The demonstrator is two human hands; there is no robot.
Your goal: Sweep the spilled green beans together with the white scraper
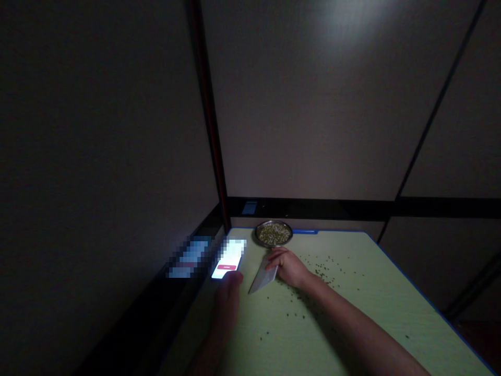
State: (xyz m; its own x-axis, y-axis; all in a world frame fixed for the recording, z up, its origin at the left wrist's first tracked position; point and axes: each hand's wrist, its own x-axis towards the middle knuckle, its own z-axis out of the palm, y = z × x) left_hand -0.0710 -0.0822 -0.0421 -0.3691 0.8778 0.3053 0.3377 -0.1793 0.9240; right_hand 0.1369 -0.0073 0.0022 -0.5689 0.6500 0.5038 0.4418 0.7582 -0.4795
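My right hand (290, 267) is closed on a thin, flat white card (264, 275), which slants down toward the table in front of a round metal dish (257, 241). Small green and pale beans (275, 233) fill the dish. More small dark beans (321, 272) lie scattered on the table, mostly right of and below my right hand. My left hand (229, 292) is at the lower edge of a lit phone (231, 255); its fingers are dim and partly hidden, and I cannot tell whether it touches the phone.
The pale green table (376, 313) has a blue edge and stands in a corner against panelled walls (305, 130). A blue strip-like object (305, 231) lies at the back edge, right of the dish. Dark glossy bands on the walls reflect the phone. The room is dim.
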